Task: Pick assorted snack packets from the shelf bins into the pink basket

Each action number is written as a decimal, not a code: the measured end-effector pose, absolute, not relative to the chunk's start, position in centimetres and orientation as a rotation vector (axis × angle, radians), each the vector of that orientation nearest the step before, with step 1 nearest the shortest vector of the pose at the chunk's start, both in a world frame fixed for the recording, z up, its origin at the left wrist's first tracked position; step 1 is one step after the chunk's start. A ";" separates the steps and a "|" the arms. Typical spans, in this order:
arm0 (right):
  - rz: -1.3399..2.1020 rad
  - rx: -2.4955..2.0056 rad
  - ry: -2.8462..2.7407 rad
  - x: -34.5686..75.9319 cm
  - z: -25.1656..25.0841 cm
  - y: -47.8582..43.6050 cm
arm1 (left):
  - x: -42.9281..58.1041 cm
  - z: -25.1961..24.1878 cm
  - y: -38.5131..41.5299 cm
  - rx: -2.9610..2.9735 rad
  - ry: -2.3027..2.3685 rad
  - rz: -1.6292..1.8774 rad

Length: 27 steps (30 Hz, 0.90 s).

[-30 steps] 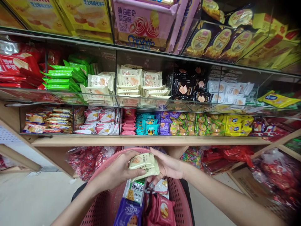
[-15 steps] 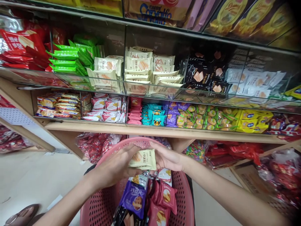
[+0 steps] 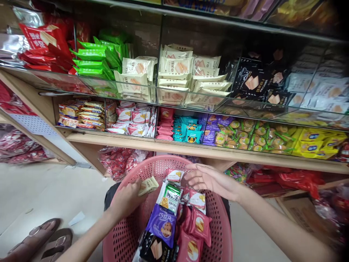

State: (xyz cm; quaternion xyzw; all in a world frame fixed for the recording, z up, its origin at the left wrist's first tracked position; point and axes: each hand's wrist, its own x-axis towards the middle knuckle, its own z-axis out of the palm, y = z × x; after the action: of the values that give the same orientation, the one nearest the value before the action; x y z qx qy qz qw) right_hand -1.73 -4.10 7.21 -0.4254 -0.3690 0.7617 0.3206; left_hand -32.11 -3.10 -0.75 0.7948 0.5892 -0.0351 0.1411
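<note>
A cream snack packet [image 3: 148, 185] is pinched in my left hand [image 3: 128, 197], over the left side of a pink perforated basket [image 3: 127, 225]. My right hand [image 3: 209, 180] is held above the basket's far right rim, fingers stretched out and nothing in them. Inside the basket lie a green-and-white cookie packet [image 3: 170, 198], a purple packet [image 3: 161, 225], a black packet [image 3: 158, 251] and several red packets [image 3: 200, 223]. White-and-pink packets [image 3: 197, 200] lie at the right and far end of the pile.
Shelves ahead hold cream packets [image 3: 176, 67], green packets [image 3: 94, 62], black packets [image 3: 252, 80] and teal packets [image 3: 194, 136] behind clear dividers. Bagged sweets [image 3: 117, 162] sit under the wooden ledge [image 3: 131, 143]. A sandalled foot [image 3: 36, 234] is on the floor at left.
My hands have moved apart. The cream packet, between both hands before, is now in my left hand alone, lower and further left. My right hand has opened away from it.
</note>
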 end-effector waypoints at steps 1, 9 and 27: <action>1.994 -1.122 -0.974 -1.3 7.2 -4.5 | -31.6 -1.8 -3.3 2.298 1.743 -0.180; 1.932 -1.156 -1.046 0.4 7.2 -6.5 | -29.3 -5.6 -3.8 2.451 1.615 -0.543; 1.969 -1.110 -0.954 0.5 5.5 -7.2 | -29.0 -4.9 -2.5 2.315 1.463 -0.669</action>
State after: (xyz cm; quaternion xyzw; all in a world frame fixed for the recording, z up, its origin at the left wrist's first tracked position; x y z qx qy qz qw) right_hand 0.47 -7.17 5.49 -0.4259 -0.3660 0.7555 0.3375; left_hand -28.97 -2.53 -4.86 0.8106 0.5122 -0.2342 0.1607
